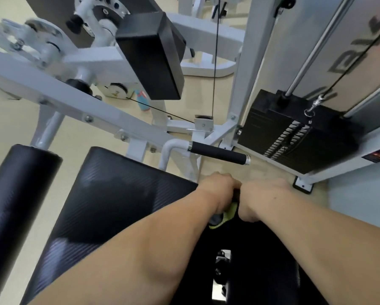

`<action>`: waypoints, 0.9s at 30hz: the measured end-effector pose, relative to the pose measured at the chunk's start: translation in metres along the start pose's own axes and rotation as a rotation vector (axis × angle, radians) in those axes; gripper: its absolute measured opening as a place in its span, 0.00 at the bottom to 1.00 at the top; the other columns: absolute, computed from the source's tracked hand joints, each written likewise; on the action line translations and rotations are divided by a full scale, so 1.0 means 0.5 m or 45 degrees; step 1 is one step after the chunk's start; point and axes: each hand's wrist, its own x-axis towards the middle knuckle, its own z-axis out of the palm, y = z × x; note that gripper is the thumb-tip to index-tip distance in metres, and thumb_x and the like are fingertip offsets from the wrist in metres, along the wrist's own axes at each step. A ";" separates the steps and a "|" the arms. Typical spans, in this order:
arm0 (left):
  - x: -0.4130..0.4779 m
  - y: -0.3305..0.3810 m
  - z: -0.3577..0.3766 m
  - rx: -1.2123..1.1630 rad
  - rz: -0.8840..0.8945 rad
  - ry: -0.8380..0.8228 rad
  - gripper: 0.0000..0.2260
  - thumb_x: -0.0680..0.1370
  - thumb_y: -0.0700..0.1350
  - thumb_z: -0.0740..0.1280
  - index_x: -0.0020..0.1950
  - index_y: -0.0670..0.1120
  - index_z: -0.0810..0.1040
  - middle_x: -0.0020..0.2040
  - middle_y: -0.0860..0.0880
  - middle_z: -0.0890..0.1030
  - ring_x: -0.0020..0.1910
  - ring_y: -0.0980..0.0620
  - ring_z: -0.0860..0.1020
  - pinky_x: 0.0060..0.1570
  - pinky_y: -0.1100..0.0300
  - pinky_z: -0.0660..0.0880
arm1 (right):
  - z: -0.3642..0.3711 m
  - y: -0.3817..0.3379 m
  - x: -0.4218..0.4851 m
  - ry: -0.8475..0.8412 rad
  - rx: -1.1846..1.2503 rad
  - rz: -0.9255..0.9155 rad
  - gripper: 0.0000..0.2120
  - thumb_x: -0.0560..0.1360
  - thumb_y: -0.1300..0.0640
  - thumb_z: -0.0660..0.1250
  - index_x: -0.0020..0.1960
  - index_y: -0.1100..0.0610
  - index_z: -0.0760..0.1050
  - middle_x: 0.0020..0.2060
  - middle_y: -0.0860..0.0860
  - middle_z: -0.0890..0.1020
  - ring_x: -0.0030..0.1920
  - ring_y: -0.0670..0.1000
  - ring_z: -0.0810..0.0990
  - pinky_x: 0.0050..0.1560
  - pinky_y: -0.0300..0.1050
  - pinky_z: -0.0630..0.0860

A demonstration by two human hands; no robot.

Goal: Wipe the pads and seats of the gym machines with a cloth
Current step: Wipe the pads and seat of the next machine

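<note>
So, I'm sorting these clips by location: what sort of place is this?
Most likely a gym: a black weight stack on guide rods, a white machine frame, and a padded seat beside a roller pad.

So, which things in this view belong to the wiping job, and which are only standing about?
For the job: cloth, between the left hand and right hand; seat pad; roller pad; upper pad.
Not for the job: weight stack; handle; cable; bottle on the floor, use unclear.
</note>
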 end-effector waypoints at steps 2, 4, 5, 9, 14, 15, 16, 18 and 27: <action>-0.031 -0.049 0.008 0.079 -0.098 0.180 0.26 0.73 0.44 0.75 0.69 0.60 0.75 0.60 0.49 0.76 0.59 0.42 0.73 0.55 0.49 0.73 | -0.038 -0.029 -0.061 -0.020 0.032 -0.092 0.09 0.70 0.45 0.65 0.44 0.50 0.75 0.43 0.48 0.79 0.50 0.56 0.82 0.58 0.55 0.80; -0.077 -0.107 -0.008 0.139 -0.275 0.333 0.22 0.77 0.45 0.68 0.70 0.57 0.75 0.63 0.47 0.74 0.62 0.41 0.71 0.58 0.47 0.70 | -0.038 -0.050 -0.077 -0.017 0.080 -0.133 0.09 0.71 0.45 0.64 0.42 0.51 0.73 0.43 0.48 0.79 0.49 0.56 0.80 0.59 0.52 0.78; -0.111 -0.141 -0.027 0.189 -0.382 0.397 0.20 0.79 0.45 0.66 0.71 0.55 0.74 0.65 0.46 0.73 0.63 0.40 0.70 0.60 0.46 0.69 | -0.038 -0.063 -0.087 -0.001 0.091 -0.172 0.09 0.73 0.46 0.64 0.44 0.51 0.74 0.44 0.47 0.80 0.50 0.56 0.80 0.57 0.50 0.78; -0.216 -0.244 -0.061 0.302 -0.683 0.614 0.28 0.76 0.45 0.69 0.74 0.53 0.64 0.69 0.45 0.69 0.64 0.40 0.69 0.60 0.47 0.68 | -0.013 -0.094 -0.124 0.104 0.056 -0.291 0.09 0.80 0.48 0.61 0.55 0.48 0.77 0.50 0.48 0.81 0.53 0.55 0.80 0.46 0.47 0.70; -0.338 -0.285 -0.018 0.103 -1.176 0.693 0.39 0.73 0.43 0.70 0.80 0.54 0.54 0.72 0.43 0.64 0.65 0.40 0.68 0.61 0.48 0.68 | 0.029 -0.103 -0.181 0.216 -0.132 -0.431 0.13 0.83 0.46 0.58 0.59 0.49 0.77 0.56 0.48 0.81 0.56 0.54 0.79 0.47 0.47 0.68; -0.360 -0.285 0.000 0.036 -1.267 0.699 0.37 0.76 0.43 0.67 0.81 0.53 0.52 0.72 0.43 0.63 0.65 0.40 0.68 0.61 0.48 0.68 | 0.034 -0.097 -0.189 0.201 -0.161 -0.448 0.11 0.83 0.45 0.58 0.56 0.49 0.76 0.54 0.48 0.81 0.54 0.54 0.79 0.47 0.47 0.68; -0.384 -0.275 0.021 -0.043 -1.341 0.702 0.36 0.78 0.43 0.64 0.82 0.52 0.50 0.73 0.42 0.63 0.66 0.40 0.67 0.63 0.48 0.67 | 0.039 -0.093 -0.195 0.193 -0.162 -0.451 0.09 0.82 0.46 0.59 0.53 0.48 0.75 0.52 0.48 0.80 0.52 0.54 0.79 0.47 0.47 0.68; -0.437 -0.226 0.078 -0.097 -1.344 0.666 0.34 0.80 0.44 0.61 0.83 0.51 0.49 0.75 0.41 0.61 0.68 0.40 0.66 0.67 0.47 0.66 | 0.039 -0.097 -0.209 0.232 -0.128 -0.452 0.06 0.82 0.48 0.61 0.51 0.49 0.73 0.53 0.48 0.80 0.52 0.54 0.79 0.46 0.47 0.70; -0.541 0.079 0.424 0.059 -0.438 0.464 0.30 0.70 0.48 0.71 0.72 0.52 0.73 0.59 0.43 0.77 0.51 0.40 0.71 0.45 0.46 0.73 | 0.181 -0.188 -0.291 0.196 0.102 -0.524 0.13 0.81 0.50 0.62 0.63 0.51 0.76 0.61 0.51 0.80 0.61 0.58 0.79 0.54 0.48 0.73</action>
